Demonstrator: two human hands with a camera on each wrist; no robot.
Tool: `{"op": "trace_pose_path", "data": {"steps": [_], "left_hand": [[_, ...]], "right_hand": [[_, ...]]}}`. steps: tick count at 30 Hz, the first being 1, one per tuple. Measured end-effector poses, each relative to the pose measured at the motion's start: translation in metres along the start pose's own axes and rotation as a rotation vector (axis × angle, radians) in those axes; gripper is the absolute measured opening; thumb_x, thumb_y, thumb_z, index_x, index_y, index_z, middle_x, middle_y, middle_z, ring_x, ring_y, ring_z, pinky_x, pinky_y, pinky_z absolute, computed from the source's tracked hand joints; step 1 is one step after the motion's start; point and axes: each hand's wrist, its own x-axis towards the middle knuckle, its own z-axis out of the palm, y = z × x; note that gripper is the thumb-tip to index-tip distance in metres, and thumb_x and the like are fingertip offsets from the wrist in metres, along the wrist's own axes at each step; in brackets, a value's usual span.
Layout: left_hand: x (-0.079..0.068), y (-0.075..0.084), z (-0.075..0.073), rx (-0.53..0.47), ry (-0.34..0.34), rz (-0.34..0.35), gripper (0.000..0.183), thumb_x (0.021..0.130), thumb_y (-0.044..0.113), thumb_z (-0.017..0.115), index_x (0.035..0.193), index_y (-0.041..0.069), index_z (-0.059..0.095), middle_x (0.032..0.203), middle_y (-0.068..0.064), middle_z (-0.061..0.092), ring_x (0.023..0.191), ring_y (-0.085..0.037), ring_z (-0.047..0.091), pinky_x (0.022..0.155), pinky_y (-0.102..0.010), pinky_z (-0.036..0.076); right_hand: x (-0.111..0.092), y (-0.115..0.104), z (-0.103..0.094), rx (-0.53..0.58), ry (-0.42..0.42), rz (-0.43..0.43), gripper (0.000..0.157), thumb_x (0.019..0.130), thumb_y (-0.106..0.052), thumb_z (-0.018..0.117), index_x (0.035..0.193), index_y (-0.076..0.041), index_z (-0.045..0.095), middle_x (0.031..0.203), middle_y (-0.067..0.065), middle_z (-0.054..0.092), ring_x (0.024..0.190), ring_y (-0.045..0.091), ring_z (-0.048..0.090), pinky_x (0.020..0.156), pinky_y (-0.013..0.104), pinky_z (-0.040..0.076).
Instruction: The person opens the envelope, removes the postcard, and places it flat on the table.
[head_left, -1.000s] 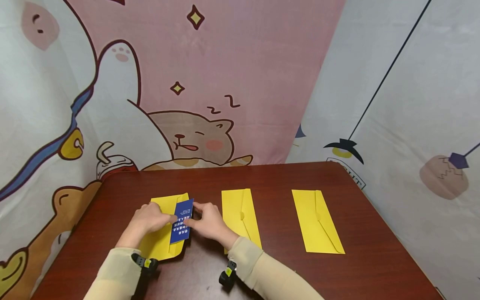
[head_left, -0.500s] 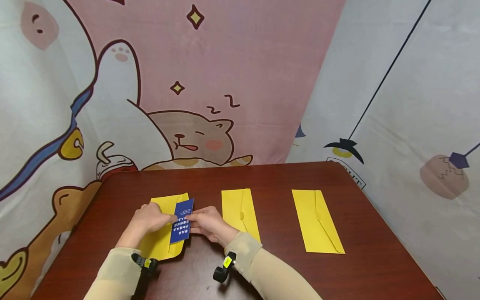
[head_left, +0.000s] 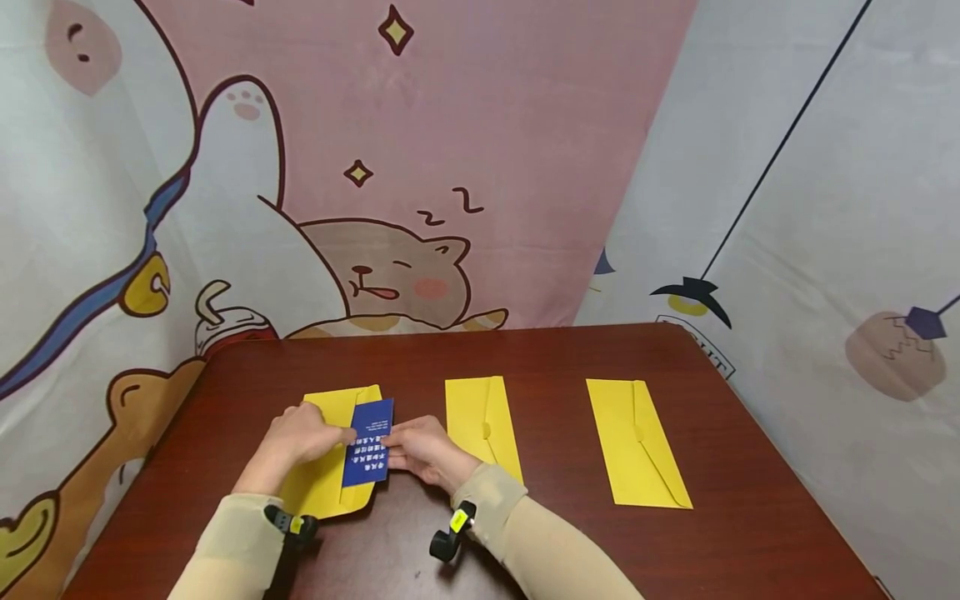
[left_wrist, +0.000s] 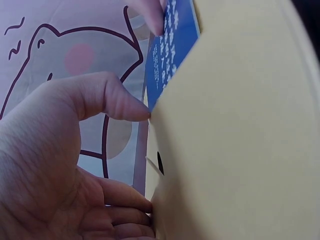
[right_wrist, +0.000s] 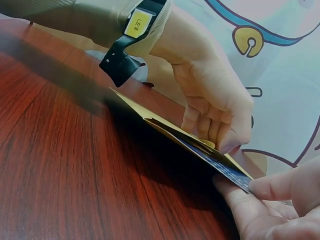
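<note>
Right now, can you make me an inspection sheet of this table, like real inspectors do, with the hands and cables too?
Surface: dark reddish-brown wood-grain table, slightly shiny.
Job's things: blue rectangular card with white writing, sticking out of the left yellow paper envelope; middle yellow paper envelope and right yellow paper envelope lie flat.
Clutter: nothing seen.
Hands: left hand holds the left envelope; right hand pinches the card's edge.
Cables: nothing seen.
Surroundings: pink-and-white cartoon backdrop behind the table.
</note>
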Motion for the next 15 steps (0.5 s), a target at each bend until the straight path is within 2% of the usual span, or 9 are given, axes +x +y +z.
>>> {"op": "trace_pose_path", "data": {"steps": [6,15], "left_hand": [[0.0001,0.0003,-0.0013,-0.002,-0.010,-0.004,0.086,0.080,0.054,0.082,0.127,-0.014,0.057,0.097,-0.020,0.064,0.085,-0.034,0.063,0.074,-0.045,0.053],[0.0012,-0.0031,-0.0008,-0.006,-0.007,-0.004,0.086,0.081,0.054,0.081,0.129,-0.013,0.056,0.099,-0.020,0.064,0.087,-0.035,0.062,0.077,-0.047,0.053]], "right_hand": [[-0.0013,0.0004,0.0009,-0.008,0.022,-0.011,0.017,0.096,0.014,0.063,0.111,0.017,0.068,0.101,0.026,0.076,0.095,0.038,0.077,0.080,0.046,0.062],[-0.0044,-0.0006,0.0019,-0.083,0.093,-0.025,0.011,0.094,0.012,0.067,0.104,0.013,0.070,0.093,0.023,0.077,0.086,0.034,0.078,0.073,0.040,0.063]]}}
